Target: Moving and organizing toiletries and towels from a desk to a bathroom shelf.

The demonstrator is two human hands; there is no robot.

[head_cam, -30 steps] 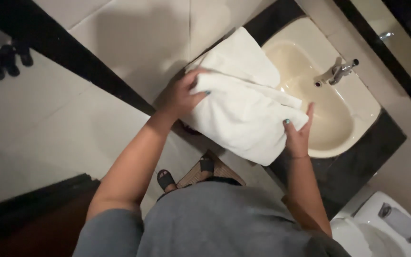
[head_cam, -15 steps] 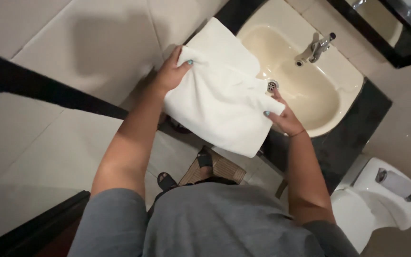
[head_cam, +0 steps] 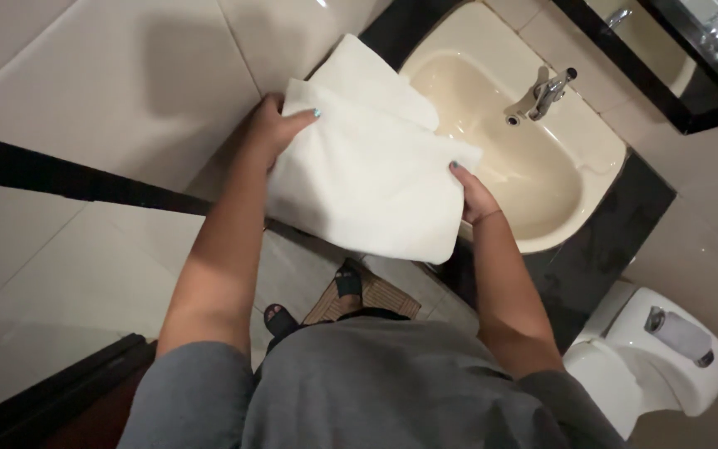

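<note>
I am noting a pale tiled floor point(head_cam: 85, 91) filling the left of the view, crossed by a dark band. A cream sink point(head_cam: 575, 208) is sitting in a black counter point(head_cam: 617, 241) at upper right; its bowl is holding nothing that I can make out, and a metal tap point(head_cam: 548, 90) is standing at its back rim. A white toilet point(head_cam: 666, 366) is showing at lower right. I am seeing a folded white towel point(head_cam: 367, 183) being held up in the air, overlapping the sink's left edge. The left hand point(head_cam: 269, 133) is clamping the towel's upper left edge, fingers closed over it. The right hand point(head_cam: 474, 193) is gripping its right edge, thumb on top.
</note>
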